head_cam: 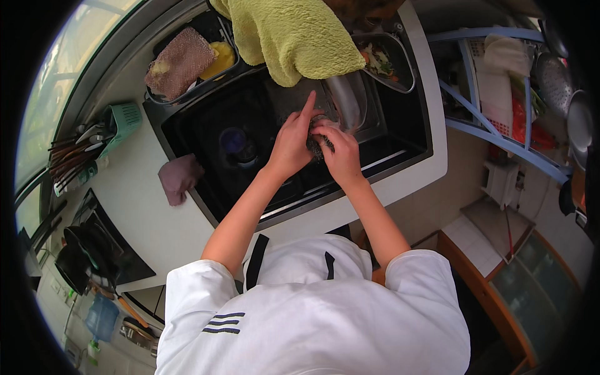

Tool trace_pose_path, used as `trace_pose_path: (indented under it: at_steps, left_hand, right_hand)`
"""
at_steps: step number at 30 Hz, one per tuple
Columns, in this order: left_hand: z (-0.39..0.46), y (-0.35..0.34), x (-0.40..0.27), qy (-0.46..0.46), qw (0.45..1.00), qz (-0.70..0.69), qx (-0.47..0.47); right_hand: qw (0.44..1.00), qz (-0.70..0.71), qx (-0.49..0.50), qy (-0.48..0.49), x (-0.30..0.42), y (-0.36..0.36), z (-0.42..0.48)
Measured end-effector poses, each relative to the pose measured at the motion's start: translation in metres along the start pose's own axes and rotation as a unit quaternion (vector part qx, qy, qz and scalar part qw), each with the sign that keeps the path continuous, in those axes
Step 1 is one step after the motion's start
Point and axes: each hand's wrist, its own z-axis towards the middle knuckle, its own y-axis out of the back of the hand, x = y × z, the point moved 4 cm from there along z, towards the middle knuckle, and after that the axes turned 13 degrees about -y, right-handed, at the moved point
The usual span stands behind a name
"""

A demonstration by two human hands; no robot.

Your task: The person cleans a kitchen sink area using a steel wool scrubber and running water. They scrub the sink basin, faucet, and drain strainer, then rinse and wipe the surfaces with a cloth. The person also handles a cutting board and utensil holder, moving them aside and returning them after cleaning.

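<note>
Over a dark kitchen sink (pixel 211 117), my two hands meet close to the end of a faucet (pixel 346 98). My right hand (pixel 341 150) has its fingers curled on a dark, mesh-like scouring pad (pixel 320 146). Against the pad's other side lies my left hand (pixel 295 140), its index finger stretched out and part of its grip hidden. Whether the left hand grips the pad too cannot be made out. A yellow-green towel (pixel 300 42) hangs over the faucet's base. Beneath the left side of the hands the basin holds a round purplish drain part (pixel 233 140).
A rack with a pinkish mesh cloth (pixel 182 62) and a yellow sponge (pixel 219 58) stands at the back left. A strainer basket of food scraps (pixel 378 61) is at the back right. A mauve cloth (pixel 178 179) lies on the left rim, near a green utensil holder (pixel 123 123).
</note>
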Motion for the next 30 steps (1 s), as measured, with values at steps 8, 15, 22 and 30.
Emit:
trace_pose_path:
  at_steps: [8, 15, 22, 30]
  left_hand:
    - [-0.005, -0.002, 0.004, 0.057, 0.998, -0.016, 0.005]
    - [-0.009, 0.003, 0.004, 0.045, 0.999, 0.013, 0.012]
    - [-0.010, 0.003, 0.004, 0.036, 0.998, 0.032, 0.029]
    - [-0.012, -0.006, 0.000, 0.014, 0.998, 0.054, -0.002]
  right_hand:
    - [0.999, -0.014, -0.012, 0.046, 0.011, 0.002, -0.004]
    - [0.997, -0.027, -0.066, -0.036, -0.007, 0.018, 0.007]
    - [0.994, -0.057, -0.032, -0.091, -0.028, 0.006, 0.014]
    - [0.987, 0.009, -0.033, -0.157, -0.008, 0.018, -0.001]
